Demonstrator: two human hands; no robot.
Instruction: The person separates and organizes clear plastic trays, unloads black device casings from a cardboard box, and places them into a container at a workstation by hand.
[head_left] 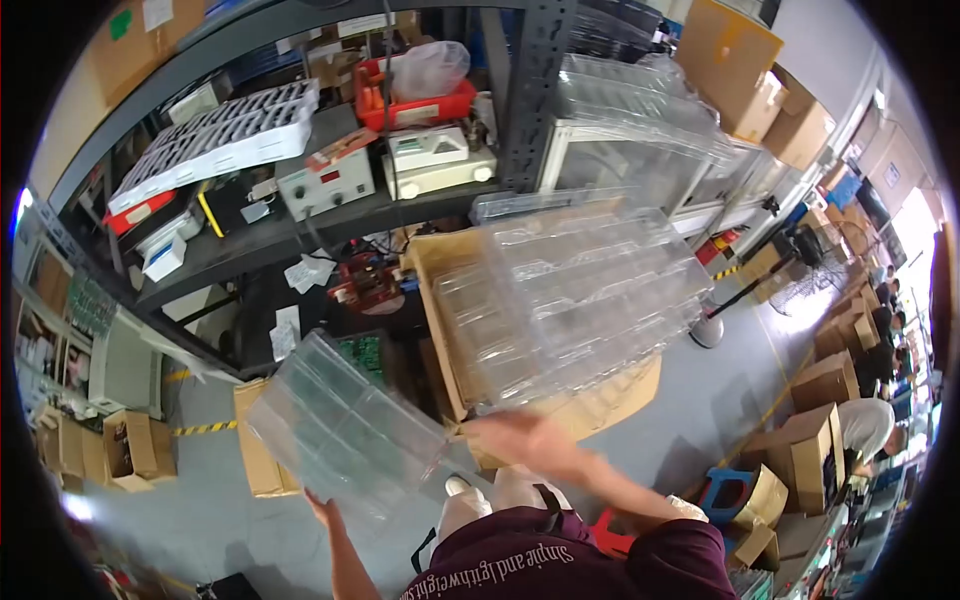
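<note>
Clear plastic tray: thin, ribbed, rectangular, tilted left of the open cardboard box
Left hand: pinching the tray's lower edge
Right hand: blurred near the box; finger state unclear
Stacked trays: glossy, transparent, over the box
Shelf: dark metal, holding instruments
Floor: smooth grey, yellow-black tape

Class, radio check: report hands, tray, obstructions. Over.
Left hand gripping clear tray at its edge. Right hand blurred, near open carton. Carton crowded with stacked trays. Over.
</note>
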